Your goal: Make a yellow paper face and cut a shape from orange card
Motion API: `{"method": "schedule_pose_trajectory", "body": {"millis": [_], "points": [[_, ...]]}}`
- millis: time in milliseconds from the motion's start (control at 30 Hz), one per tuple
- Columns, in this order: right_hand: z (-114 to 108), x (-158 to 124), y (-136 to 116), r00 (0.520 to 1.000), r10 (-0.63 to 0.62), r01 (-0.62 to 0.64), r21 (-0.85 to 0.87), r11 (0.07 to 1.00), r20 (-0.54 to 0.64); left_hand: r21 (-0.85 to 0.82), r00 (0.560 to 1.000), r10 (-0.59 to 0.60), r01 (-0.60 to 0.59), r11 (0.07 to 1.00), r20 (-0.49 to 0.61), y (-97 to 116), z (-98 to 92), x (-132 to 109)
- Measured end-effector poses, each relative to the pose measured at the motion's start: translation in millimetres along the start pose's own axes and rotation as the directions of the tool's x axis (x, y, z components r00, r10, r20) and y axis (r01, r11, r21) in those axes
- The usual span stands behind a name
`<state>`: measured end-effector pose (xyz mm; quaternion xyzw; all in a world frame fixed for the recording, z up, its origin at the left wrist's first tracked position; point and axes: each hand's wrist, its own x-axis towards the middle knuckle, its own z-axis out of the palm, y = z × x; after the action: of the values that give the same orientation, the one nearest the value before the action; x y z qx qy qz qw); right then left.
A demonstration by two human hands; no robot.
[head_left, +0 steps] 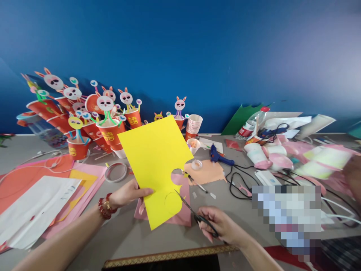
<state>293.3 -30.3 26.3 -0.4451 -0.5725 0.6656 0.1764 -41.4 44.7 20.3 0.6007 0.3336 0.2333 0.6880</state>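
Note:
My left hand (132, 196), with a red bead bracelet at the wrist, pinches the lower left edge of a sheet of yellow paper (153, 154). The sheet is held up at a tilt above the table. A rounded notch is cut from its right edge, and a drawn circle outline shows lower down beside the cut. My right hand (216, 224) is closed round the dark handles of a pair of scissors (188, 205). The scissor tip is at the paper's right edge, near the circle. A pink sheet (184, 184) lies on the table behind the yellow paper.
Red paper cups (109, 136) with rabbit figures stand at the back left, beside stacked cups (194, 124). A blue glue gun (220, 156), a tape roll (116, 172) and a peach sheet (208, 172) lie around. Coloured papers (42, 203) cover the left; a bottle (252, 123) stands right.

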Motion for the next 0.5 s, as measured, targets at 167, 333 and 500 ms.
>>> {"method": "schedule_pose_trajectory", "body": {"millis": [167, 333, 500], "points": [[0.6, 1.4, -2.5, 1.000, -0.018, 0.018, -0.007, 1.000, 0.009, 0.024, 0.998, 0.019, -0.021, 0.999, 0.062, 12.5, 2.8, 0.9], [0.2, 2.6, 3.9, 1.000, -0.012, 0.011, 0.029, 1.000, 0.021, 0.027, 0.996, 0.038, -0.041, 0.999, 0.074, 14.7, 3.8, 0.8], [-1.9, 3.0, 8.3, 1.000, -0.018, 0.018, 0.009, 1.000, 0.026, 0.023, 0.997, 0.032, -0.034, 0.999, 0.077, 6.9, 1.1, 1.9]]}}
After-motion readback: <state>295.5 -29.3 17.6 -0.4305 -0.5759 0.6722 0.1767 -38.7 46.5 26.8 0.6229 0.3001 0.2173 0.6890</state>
